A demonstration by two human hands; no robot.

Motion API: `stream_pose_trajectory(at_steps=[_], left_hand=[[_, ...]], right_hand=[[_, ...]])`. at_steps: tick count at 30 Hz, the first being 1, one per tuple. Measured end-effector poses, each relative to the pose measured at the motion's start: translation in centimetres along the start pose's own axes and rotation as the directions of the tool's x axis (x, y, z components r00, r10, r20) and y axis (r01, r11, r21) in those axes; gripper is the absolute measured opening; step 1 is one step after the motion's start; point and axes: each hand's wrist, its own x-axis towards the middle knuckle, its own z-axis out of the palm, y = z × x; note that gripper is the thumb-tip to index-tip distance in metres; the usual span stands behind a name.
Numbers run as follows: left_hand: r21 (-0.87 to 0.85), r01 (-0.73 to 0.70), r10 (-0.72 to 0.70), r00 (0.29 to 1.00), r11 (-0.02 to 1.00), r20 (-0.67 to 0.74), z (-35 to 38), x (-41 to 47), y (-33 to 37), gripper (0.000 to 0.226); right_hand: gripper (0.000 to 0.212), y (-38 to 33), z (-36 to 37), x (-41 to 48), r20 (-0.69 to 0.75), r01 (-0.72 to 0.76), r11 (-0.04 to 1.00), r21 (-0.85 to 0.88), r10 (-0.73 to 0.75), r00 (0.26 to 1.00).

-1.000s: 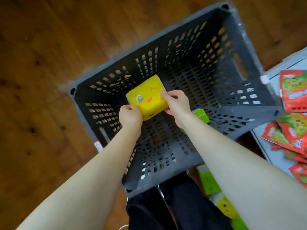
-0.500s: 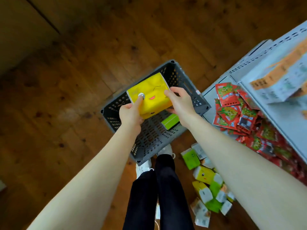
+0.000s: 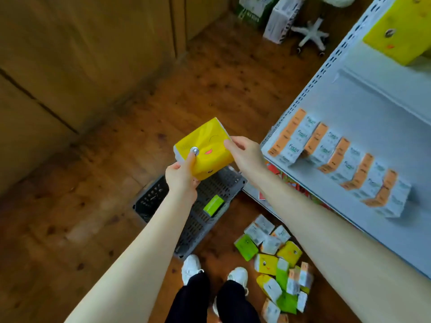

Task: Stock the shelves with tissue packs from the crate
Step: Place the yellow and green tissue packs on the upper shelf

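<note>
Yellow tissue pack [image 3: 205,148], printed with a cartoon face, held in the air above the crate [image 3: 151,201] and just left of the shelf unit [image 3: 373,108]. The pack is tilted, its printed face turned up toward the camera.

Left hand [image 3: 182,177]: grips the pack's near lower corner, thumb laid across the face beside the printed eye, the other fingers curled underneath. Right hand [image 3: 245,152]: pinches the pack's right edge, thumb on top and fingers behind it. Both arms are stretched forward.

The crate, a dark slotted plastic box, stands on the wooden floor [image 3: 93,206] under the hands. One green pack [image 3: 213,205] lies on its bottom.

To the right, a grey shelf carries a row of orange-and-white packs [image 3: 326,150] standing side by side. A higher shelf holds another yellow pack [image 3: 398,29]. Red packets [image 3: 300,190] show on the level below, partly hidden by the right forearm.

On the floor beside the crate lies a loose heap of small packs [image 3: 277,259], yellow, green and white. The person's white shoes [image 3: 191,269] stand just in front of the crate. A white chair base [image 3: 311,34] and boxed goods [image 3: 279,17] stand well apart, at the far end of the floor.
</note>
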Motion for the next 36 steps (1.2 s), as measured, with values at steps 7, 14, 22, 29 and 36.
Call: stream_pose_trajectory(at_steps=[7, 14, 22, 29, 36], left_hand=[[-0.019, -0.139, 0.140, 0.984, 0.990, 0.113, 6.9, -8.4, 2.6, 0.020], [0.019, -0.328, 0.316, 0.924, 0.945, 0.216, 14.5, -15.2, 2.6, 0.009], [0.116, -0.531, 0.449, 0.798, 0.839, 0.403, 22.6, -20.4, 0.2, 0.030], [0.184, -0.732, 0.491, 0.599, 0.656, 0.633, 27.0, -21.5, -0.1, 0.020], [0.195, -0.848, 0.439, 0.436, 0.494, 0.786, 32.6, -18.4, 4.4, 0.023]], right_hand=[[0.031, -4.2, -9.2, -3.5, -0.149, 0.120, 0.993, 0.000, -0.118, 0.982], [0.043, -5.0, -19.1, -7.1, -0.304, 0.226, 0.972, 0.069, -0.195, 0.932], [0.041, -3.5, -28.1, -8.7, -0.509, 0.213, 0.966, 0.146, -0.111, 0.854], [0.031, -2.6, -32.5, -7.3, -0.575, 0.214, 0.952, 0.218, -0.052, 0.817], [0.024, -4.7, -35.0, -2.1, -0.626, 0.262, 0.928, 0.265, -0.041, 0.778]])
